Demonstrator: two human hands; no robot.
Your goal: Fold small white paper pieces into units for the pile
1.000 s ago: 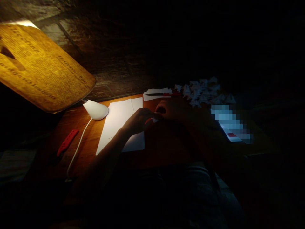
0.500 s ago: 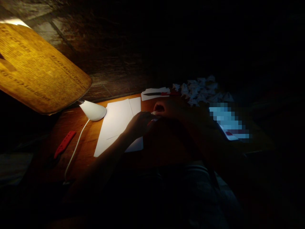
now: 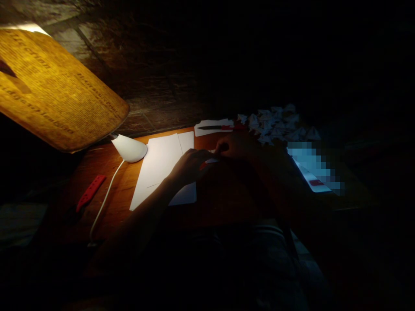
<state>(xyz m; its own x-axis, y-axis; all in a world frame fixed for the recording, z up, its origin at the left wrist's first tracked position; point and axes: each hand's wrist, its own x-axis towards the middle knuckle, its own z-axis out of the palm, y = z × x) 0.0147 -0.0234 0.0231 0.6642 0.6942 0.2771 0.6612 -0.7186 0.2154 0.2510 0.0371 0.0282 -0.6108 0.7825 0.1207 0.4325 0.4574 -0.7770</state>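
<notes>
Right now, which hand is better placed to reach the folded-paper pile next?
Right, I'd judge. The right hand is nearer the folded-paper pile; the left hand is farther off, by the white sheets. Both are at a small white piece; darkness hides the finger contact.

Held piece seemingly paper; smooth wooden table.

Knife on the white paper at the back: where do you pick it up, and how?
Probably by the red handle, coming from the right. The knife lies across the white paper with its dark blade pointing left, so that side looks safest.
</notes>
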